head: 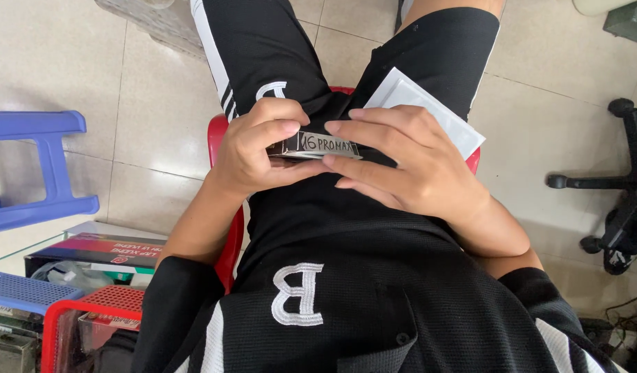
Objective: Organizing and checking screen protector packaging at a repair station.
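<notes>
Over the lap, above a red chair (218,138) mostly hidden by the black shorts, the left hand (253,148) and right hand (408,162) pinch a small flat dark box (322,146) from both ends, fingers closed on it. Only its narrow labelled edge shows; the rest is covered by fingers. A white packet (429,110) lies on the right thigh, its lower part hidden behind the right hand.
</notes>
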